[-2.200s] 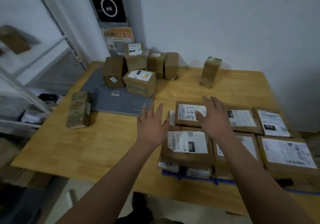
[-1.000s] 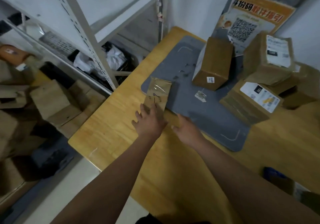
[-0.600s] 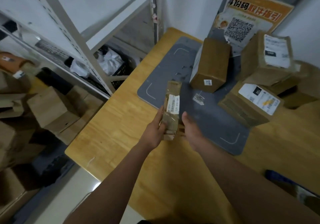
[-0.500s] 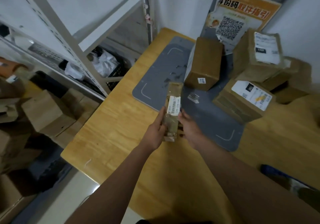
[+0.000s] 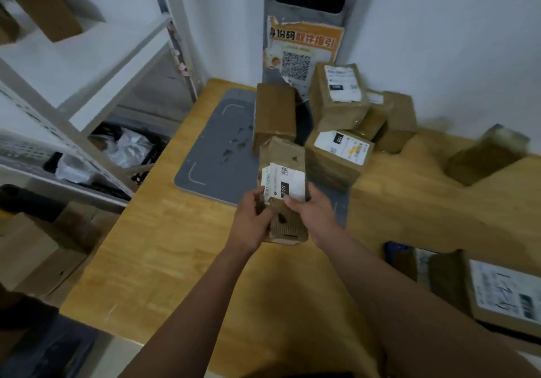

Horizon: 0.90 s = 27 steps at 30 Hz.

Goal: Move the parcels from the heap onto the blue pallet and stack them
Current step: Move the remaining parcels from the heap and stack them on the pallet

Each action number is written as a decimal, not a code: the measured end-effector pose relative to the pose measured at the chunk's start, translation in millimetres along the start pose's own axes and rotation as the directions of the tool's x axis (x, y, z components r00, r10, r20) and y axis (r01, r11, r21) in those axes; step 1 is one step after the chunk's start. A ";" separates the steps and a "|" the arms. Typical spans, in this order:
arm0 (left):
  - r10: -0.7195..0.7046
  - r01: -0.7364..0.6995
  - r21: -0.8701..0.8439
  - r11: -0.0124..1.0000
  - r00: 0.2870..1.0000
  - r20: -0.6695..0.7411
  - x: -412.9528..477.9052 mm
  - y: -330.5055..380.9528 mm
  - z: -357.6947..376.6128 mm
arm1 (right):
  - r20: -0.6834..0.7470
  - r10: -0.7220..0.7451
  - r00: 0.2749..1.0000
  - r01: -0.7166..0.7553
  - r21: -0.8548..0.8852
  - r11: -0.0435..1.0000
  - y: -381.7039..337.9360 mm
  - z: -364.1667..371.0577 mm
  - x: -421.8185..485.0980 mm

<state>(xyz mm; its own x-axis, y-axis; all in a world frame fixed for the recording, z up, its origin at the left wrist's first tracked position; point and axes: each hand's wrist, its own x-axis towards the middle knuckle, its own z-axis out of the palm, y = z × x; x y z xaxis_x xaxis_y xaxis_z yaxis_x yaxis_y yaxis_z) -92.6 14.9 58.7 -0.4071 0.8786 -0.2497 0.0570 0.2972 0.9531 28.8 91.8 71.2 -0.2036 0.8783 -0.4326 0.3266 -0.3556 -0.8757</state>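
the long narrow parcel is up off the worktop, held above the near edge of the grey mat and just in front of the heap. it looks light and fairly stiff, judging by its slim shape. the card is worn, though, so squeezing hard could crush it. the best hold seems to be on the two long sides near the middle, not on the paper label, whose left edge appears to lift. it is brown cardboard, dented at the top, with ribbed corrugation bared at the lower end and a white label with a black patch across the front.

the left hand is curled round the lower left side. the right hand grips the right side, thumb laid on the front just under the label. both hands are clamped on the parcel.

behind it an unlabelled brown box stands upright. a labelled box sits to its right. at the lower right a sliver of the blue pallet shows beside a stacked parcel, well apart from the hands. a white metal rack stands to the left.
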 end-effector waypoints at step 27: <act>0.563 -0.570 0.263 0.779 0.819 0.107 -235.2 156.2 389.1 | -0.476 -0.331 0.815 0.345 -0.062 0.937 48.5 -439.2 -241.7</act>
<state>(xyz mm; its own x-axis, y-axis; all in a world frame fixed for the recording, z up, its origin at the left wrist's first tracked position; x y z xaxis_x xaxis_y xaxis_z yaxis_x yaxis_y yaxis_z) 366.7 0.1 199.7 -0.2035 0.9273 0.3140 0.5157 -0.1711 0.8395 499.2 2.6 227.4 0.1654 0.9854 0.0398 0.2933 -0.0106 -0.9560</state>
